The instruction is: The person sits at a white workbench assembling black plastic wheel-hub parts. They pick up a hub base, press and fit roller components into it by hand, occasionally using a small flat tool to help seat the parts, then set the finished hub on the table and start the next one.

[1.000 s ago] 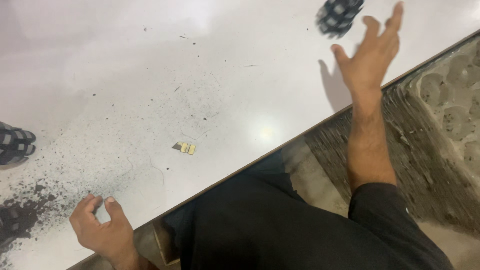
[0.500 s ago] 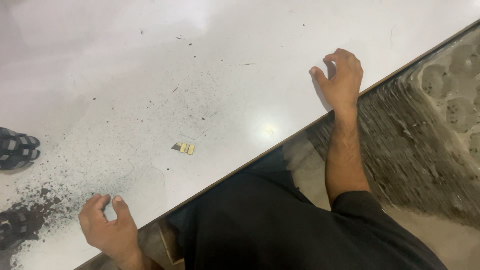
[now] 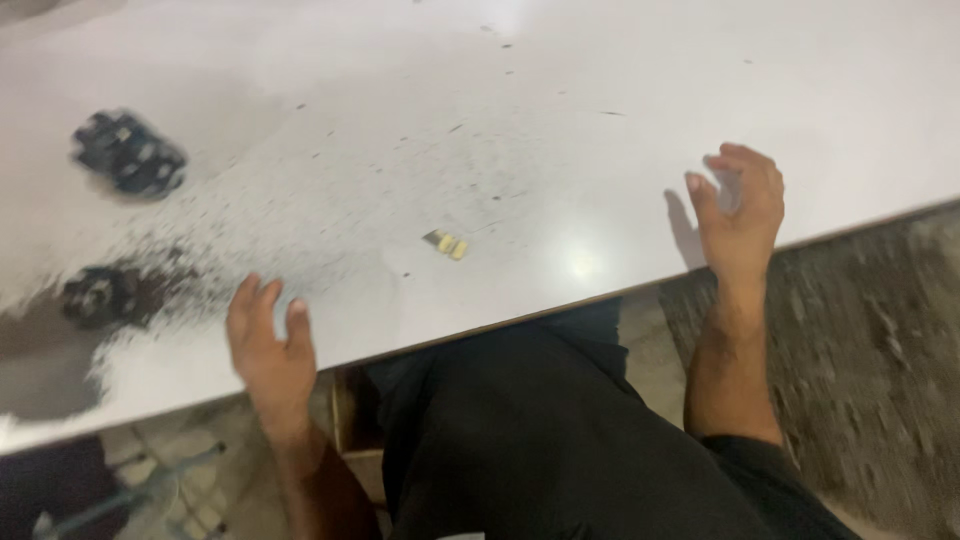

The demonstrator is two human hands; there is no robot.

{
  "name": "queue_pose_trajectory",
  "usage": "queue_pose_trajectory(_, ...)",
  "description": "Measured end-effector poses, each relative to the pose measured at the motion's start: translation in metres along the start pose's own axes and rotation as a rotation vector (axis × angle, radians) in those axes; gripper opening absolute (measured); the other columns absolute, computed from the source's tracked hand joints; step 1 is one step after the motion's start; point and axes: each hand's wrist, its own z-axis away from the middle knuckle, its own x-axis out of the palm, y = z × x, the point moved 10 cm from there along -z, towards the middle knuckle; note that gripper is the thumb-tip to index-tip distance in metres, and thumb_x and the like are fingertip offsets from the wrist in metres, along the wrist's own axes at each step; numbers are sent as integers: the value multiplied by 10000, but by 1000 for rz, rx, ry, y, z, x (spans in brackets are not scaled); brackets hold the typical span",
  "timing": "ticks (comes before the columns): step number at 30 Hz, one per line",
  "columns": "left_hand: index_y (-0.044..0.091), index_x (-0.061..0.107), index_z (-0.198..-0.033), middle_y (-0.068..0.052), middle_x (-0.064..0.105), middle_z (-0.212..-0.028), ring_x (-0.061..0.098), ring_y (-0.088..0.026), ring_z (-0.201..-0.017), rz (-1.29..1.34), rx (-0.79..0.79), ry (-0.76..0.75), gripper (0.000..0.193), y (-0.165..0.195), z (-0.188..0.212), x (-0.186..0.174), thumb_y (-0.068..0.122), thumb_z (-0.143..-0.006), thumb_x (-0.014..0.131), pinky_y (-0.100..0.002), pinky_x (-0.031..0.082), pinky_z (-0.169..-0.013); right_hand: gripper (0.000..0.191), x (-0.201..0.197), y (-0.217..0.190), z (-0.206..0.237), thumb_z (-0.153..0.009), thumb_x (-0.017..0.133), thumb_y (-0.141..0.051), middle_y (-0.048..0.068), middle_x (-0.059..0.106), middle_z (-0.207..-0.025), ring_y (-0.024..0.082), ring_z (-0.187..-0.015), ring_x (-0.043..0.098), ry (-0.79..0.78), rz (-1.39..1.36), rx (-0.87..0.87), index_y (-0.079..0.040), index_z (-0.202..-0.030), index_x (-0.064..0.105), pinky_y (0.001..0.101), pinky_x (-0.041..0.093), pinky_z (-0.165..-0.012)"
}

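My right hand (image 3: 738, 212) is at the near edge of the counter (image 3: 620, 110), fingers loosely curled and apart, closed on nothing. My left hand (image 3: 268, 345) rests on the same edge further left, fingers spread a little, also holding nothing.

Between my two hands, a bit further in from the edge, lies a small yellow chip (image 3: 447, 243) with a dark end. It sits nearer the middle, well apart from either hand, touching nothing else.

Beyond my left hand the counter is dusted with black powder (image 3: 300, 220), thickest toward the left edge and thinning to scattered specks toward the middle. In that dark patch sits a blurred black round part (image 3: 100, 295), near my left hand and to its left. Further back on the left is a second black part (image 3: 128, 152), blurred as well; I cannot tell its shape.

The counter's near edge runs on a slant, rising to the right. Ahead of my right hand the white top is bare and glossy. My dark trousers (image 3: 540, 430) fill the gap below the edge, with grey floor (image 3: 880, 340) to the right.
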Motion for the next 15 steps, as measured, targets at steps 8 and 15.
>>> queue_pose_trajectory(8,24,593,-1404,-257,409,-1585,407,-446,-1446,-146,-76,-235,420,3,-25,46,266,-1063,633,-578,381,-1160,423,146,-197,50,-880,806,-249,195,554,-1404,409,-1420,434,-512,-24,-495,-52,-1226,664,567,356,-1154)
queue_pose_trajectory(15,94,485,-1455,-271,301,-1612,255,-434,-1449,-213,56,-561,711,42,-35,102,529,-915,644,-630,190,-1147,245,184,-228,58,-873,810,-163,142,587,-1337,373,-1377,461,-458,81,-551,-102,-1095,726,582,339,-1136)
